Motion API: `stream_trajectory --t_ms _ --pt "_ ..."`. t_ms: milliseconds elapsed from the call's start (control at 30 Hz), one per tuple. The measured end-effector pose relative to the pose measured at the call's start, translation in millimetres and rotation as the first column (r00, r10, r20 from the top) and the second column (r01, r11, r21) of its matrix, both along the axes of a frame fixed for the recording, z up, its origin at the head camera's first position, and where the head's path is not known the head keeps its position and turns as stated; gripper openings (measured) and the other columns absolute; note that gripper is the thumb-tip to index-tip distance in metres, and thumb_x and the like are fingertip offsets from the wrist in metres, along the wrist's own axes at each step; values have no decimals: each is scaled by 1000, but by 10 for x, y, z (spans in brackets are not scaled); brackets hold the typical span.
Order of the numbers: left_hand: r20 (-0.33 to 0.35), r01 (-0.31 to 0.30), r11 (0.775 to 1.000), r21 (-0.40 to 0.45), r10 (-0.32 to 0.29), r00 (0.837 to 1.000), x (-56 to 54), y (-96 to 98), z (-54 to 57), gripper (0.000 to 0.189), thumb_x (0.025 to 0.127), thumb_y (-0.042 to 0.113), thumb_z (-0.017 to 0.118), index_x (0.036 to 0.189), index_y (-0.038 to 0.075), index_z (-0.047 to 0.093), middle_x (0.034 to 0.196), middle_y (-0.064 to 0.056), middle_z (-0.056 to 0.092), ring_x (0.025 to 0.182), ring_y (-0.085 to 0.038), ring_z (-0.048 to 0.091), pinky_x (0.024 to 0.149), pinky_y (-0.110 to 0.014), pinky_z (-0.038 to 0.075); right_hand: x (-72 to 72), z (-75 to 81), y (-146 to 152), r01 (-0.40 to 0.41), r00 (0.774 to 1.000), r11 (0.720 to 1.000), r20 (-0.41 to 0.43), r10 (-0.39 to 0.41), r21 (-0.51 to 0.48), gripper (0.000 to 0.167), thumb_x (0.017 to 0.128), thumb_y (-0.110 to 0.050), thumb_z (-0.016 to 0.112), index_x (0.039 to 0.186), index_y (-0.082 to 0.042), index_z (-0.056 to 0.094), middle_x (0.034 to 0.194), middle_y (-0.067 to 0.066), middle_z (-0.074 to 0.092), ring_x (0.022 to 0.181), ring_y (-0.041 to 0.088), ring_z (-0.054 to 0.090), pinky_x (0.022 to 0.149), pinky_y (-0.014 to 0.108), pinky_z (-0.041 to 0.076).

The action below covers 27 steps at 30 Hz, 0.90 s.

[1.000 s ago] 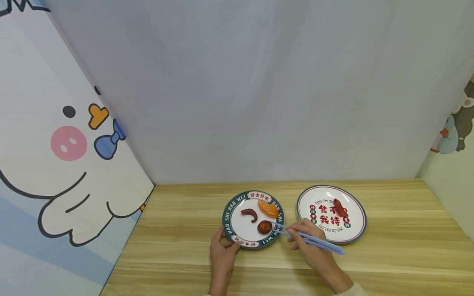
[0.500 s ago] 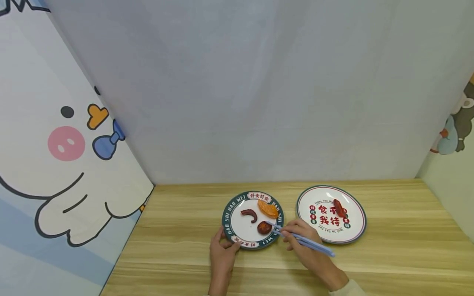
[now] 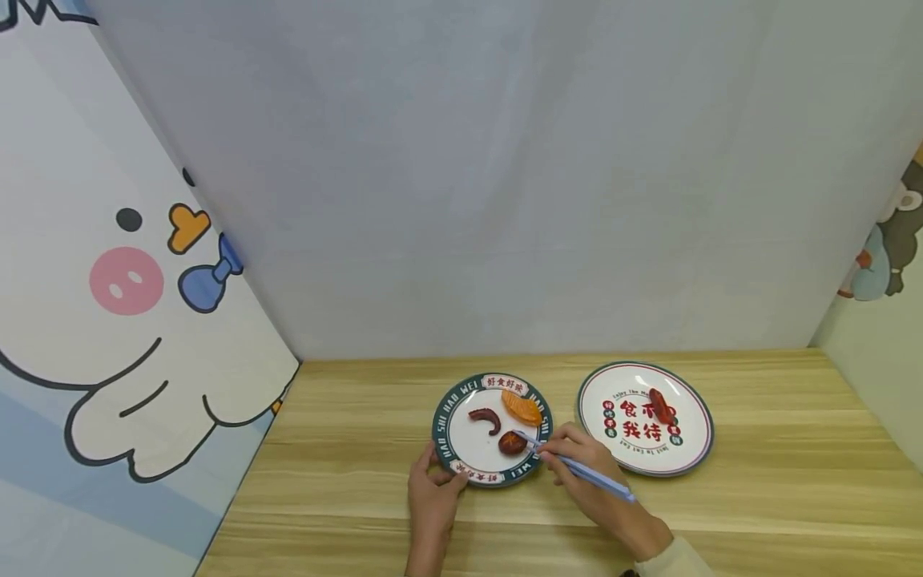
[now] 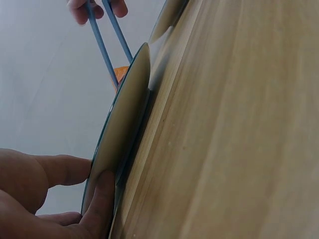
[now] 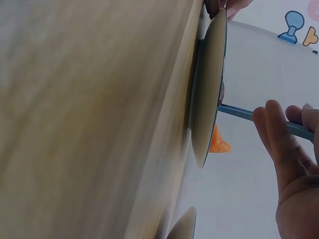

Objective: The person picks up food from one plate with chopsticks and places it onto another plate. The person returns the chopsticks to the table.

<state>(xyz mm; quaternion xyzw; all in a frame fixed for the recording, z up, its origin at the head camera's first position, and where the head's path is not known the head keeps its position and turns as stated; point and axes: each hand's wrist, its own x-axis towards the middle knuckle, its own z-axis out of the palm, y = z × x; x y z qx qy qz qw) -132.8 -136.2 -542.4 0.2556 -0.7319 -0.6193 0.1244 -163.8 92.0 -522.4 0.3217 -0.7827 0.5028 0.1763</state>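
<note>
My left hand [image 3: 434, 490] grips the near-left rim of a round green-rimmed plate [image 3: 461, 458], its thumb at the edge and a finger [image 4: 101, 199] under the rim in the left wrist view. On this plate lie a brown shiitake mushroom cap [image 3: 511, 443], an orange fillet-like slice [image 3: 521, 407] and a dark red curled tentacle-like piece [image 3: 487, 417]. My right hand [image 3: 587, 477] holds a pair of blue chopsticks [image 3: 594, 476] at the plate's right side. Their tips overlap the mushroom's right edge in the head view. In the right wrist view the plate's rim hides the tips.
Right of my right hand stands an oval white plate [image 3: 597, 401] with red lettering, bearing a glossy red piece of food [image 3: 661, 407]. Both plates are on a wood-grain table [image 3: 346, 449]. A grey backdrop [image 3: 505, 200] rises behind, with a cartoon-printed panel [image 3: 65, 336] at the left.
My right hand and the chopsticks have moved left over the green-rimmed plate, and the chopsticks have drawn closer together. The mushroom has shifted slightly left. My left hand stays at the rim.
</note>
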Motion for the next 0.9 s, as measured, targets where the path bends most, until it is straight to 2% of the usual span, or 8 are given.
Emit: stream_trajectory --t_ms 200,433,733,900 --pt "-9 2 1000 6 -2 1000 13 -3 -12 80 78 -18 77 152 -12 45 126 -25 54 90 -24 62 64 -19 55 -25 -3 -22 -19 994 999 -104 22 36 14 87 10 77 97 0 79 97 4 66 67 -1 60 57 9 51" --pt "-21 3 1000 10 -3 1000 11 -3 -12 80 78 -19 76 151 -13 45 125 -25 54 90 -25 63 64 -18 54 -51 13 -25 -58 988 996 -140 67 65 15 87 8 79 96 -3 79 99 0 65 69 -2 58 58 7 49" --pt "-6 5 1000 -5 -5 1000 -5 2 7 81 78 -18 76 152 -12 45 127 -26 55 90 -25 62 65 -18 55 -88 1 -15 -75 979 988 -179 98 132 11 89 3 79 97 -5 79 103 -3 67 82 2 57 70 7 47" --pt "-13 7 1000 -10 -7 1000 -2 3 18 80 77 -19 76 151 -13 45 125 -25 55 90 -24 63 64 -18 54 -88 13 -39 -76 972 987 -212 105 138 15 84 7 81 95 -4 78 100 -3 68 82 4 59 72 8 48"
